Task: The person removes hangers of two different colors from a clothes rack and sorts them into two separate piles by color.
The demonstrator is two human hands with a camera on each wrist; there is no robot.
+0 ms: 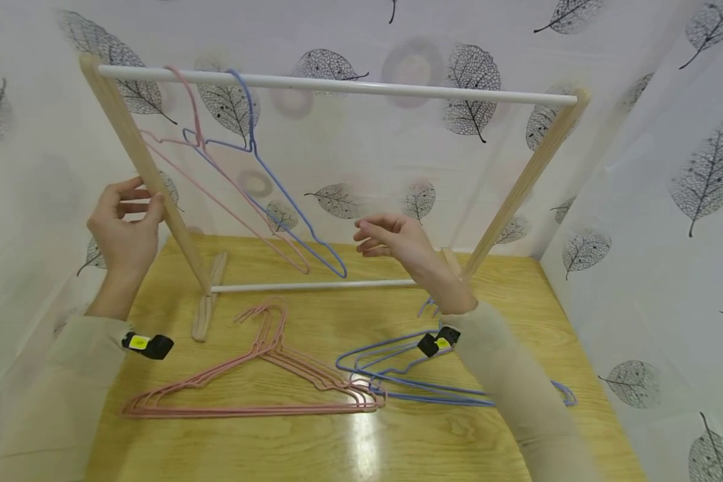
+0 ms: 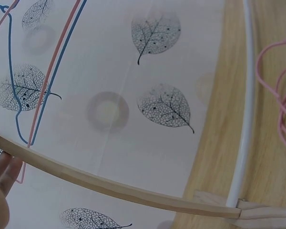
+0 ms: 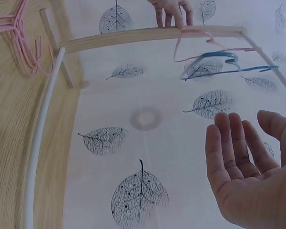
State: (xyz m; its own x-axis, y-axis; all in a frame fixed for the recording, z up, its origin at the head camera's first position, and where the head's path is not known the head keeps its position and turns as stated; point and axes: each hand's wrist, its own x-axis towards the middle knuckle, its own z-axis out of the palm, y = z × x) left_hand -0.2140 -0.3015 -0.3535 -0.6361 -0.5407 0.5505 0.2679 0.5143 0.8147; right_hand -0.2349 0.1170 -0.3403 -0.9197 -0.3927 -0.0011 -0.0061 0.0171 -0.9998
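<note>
My left hand holds the left wooden post of a small clothes rack, thumb on the near side and fingertips behind. On the rack's white top rail hang a pink hanger and a blue hanger, side by side near the left end. To the right of the blue hanger, my right hand is in the air with nothing in it. Its fingers look relaxed and slightly bent in the right wrist view, the palm bare. The left fingertips are partly hidden by the post.
Several pink hangers lie overlapped on the wooden table in front of the rack. Several blue hangers lie to their right, partly under my right forearm. The right post and lower white bar complete the frame. Leaf-patterned sheeting surrounds the table.
</note>
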